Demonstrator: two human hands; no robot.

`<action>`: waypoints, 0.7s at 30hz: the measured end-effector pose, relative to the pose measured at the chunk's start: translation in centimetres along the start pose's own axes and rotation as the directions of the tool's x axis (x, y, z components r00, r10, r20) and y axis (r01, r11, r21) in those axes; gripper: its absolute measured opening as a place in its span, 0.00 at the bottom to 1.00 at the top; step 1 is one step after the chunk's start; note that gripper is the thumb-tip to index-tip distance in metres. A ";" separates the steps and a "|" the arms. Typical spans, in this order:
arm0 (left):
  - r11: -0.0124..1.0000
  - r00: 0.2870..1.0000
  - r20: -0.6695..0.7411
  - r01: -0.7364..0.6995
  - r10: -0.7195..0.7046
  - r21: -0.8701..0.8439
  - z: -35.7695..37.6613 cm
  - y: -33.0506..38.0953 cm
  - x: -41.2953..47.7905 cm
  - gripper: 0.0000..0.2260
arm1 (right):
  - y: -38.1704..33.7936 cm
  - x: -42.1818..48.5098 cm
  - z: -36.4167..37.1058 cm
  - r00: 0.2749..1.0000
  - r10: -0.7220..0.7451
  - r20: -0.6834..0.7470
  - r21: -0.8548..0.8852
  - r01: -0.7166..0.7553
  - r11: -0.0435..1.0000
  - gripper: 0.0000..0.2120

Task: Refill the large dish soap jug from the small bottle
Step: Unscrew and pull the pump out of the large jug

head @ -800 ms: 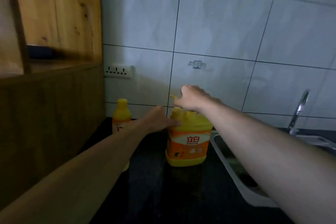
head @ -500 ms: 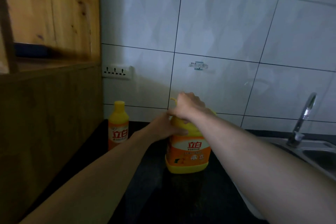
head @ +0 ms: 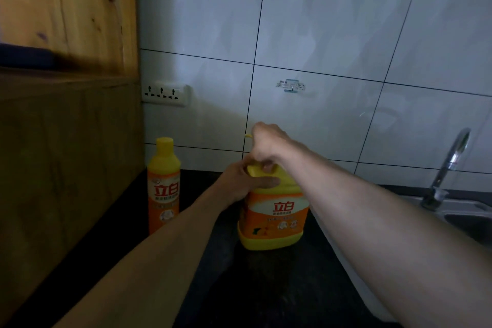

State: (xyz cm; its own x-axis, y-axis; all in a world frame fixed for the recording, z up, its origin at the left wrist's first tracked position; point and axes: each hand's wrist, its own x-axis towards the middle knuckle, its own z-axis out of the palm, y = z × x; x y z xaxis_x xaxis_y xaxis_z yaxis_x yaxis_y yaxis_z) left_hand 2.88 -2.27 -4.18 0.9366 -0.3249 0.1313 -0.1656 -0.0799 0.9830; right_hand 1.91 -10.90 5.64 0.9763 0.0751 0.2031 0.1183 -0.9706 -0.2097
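The large yellow dish soap jug (head: pixel 274 216) with an orange label stands upright on the black counter (head: pixel 266 287). My left hand (head: pixel 239 184) holds its upper left shoulder, thumb across the front. My right hand (head: pixel 269 146) is curled around the pump top of the jug, hiding it except for a yellow tip poking out to the left. The small yellow bottle (head: pixel 163 184), capped and upright, stands to the left of the jug near the wall, apart from both hands.
A wooden cabinet (head: pixel 66 141) lines the left side. A white power socket (head: pixel 165 94) sits on the tiled wall. A steel sink (head: pixel 466 218) with a tap (head: pixel 450 165) lies at the right.
The view has shifted down and closer. My right hand has closed tighter around the jug's top, and my left hand stays on its shoulder.
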 end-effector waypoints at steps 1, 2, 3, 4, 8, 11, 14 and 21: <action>1.000 1.000 -0.008 -0.003 0.003 -0.001 0.0 -0.1 0.0 0.21 | 0.0 0.1 0.0 1.000 -0.001 0.005 0.001 0.001 1.000 0.10; 1.000 1.000 -0.013 -0.001 0.001 0.001 0.0 -0.2 0.0 0.22 | 0.0 0.2 0.0 1.000 -0.006 0.007 -0.005 0.006 1.000 0.09; 1.000 1.000 -0.016 -0.005 0.005 0.003 0.0 -0.3 0.1 0.22 | 0.1 0.3 0.0 1.000 -0.016 0.008 -0.017 0.016 1.000 0.10; 1.000 1.000 -0.019 -0.005 0.006 0.008 0.0 -0.3 0.1 0.22 | 0.1 0.4 0.1 1.000 -0.024 0.012 -0.024 0.024 0.999 0.09; 1.000 0.999 -0.031 -0.008 0.009 0.027 0.0 -0.3 0.3 0.23 | 0.3 0.7 0.3 0.999 -0.045 0.017 -0.030 0.045 0.999 0.13; 0.999 0.999 -0.029 -0.013 0.014 0.031 -0.1 -0.4 0.4 0.24 | 0.6 1.0 0.2 0.997 -0.068 0.029 -0.046 0.070 0.996 0.10; 0.999 1.000 -0.018 -0.021 0.022 0.046 -0.2 -0.4 0.5 0.24 | 0.7 1.2 0.3 0.995 -0.094 0.035 -0.063 0.096 0.993 0.08; 0.997 1.000 0.002 -0.008 0.008 0.071 -0.5 -0.4 0.9 0.17 | 1.2 1.6 -0.1 0.979 -0.165 0.122 -0.036 0.171 0.985 0.09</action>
State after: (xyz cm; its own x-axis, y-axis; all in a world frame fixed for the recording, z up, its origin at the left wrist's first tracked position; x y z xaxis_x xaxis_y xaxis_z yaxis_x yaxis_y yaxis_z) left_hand 3.99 -2.04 -4.41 0.9347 -0.3272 0.1391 -0.1947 -0.1437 0.9703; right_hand 3.58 -11.99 5.85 0.9580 0.2620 0.1167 0.2768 -0.9511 -0.1372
